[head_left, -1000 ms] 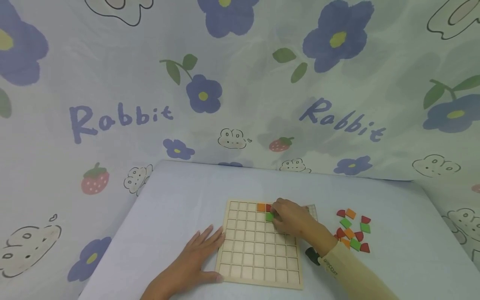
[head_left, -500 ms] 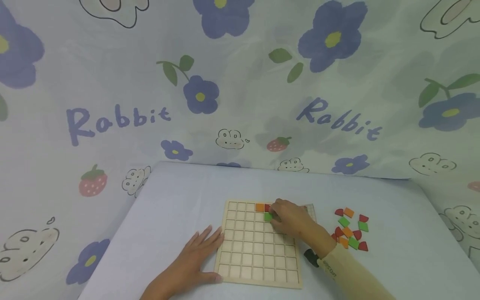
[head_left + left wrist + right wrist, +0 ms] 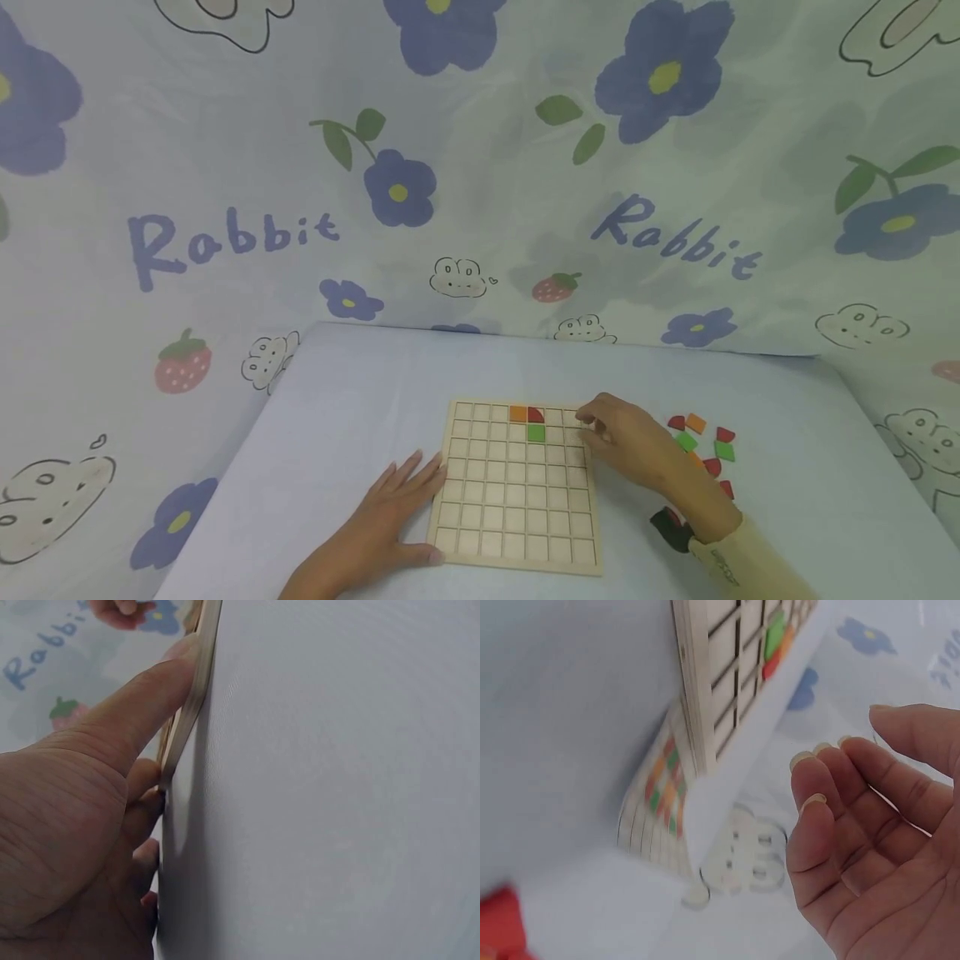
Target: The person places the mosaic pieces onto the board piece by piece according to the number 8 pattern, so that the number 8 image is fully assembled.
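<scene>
A wooden grid board [image 3: 495,500] lies on the table, with an orange square tile [image 3: 518,414], a red quarter-round tile [image 3: 536,414] and a green square tile [image 3: 536,432] in its far cells. My left hand [image 3: 390,508] rests against the board's left edge, fingers spread and thumb at the near corner. In the left wrist view the thumb [image 3: 142,697] touches the board's side. Over the board's far right corner is my right hand [image 3: 626,437]; its fingers bend loosely and hold nothing, as the right wrist view shows. Beside the board there, a printed pattern card [image 3: 656,802] appears.
Several loose red, orange and green tiles [image 3: 724,451] lie scattered right of the board, some hidden by the right forearm. A black object [image 3: 670,530] sits at the right wrist. Behind the white table [image 3: 360,383] hangs a printed cloth [image 3: 480,167].
My right hand has moved right, off the red and green tiles, and now shows them uncovered in their cells. The left hand stays at the board's edge.
</scene>
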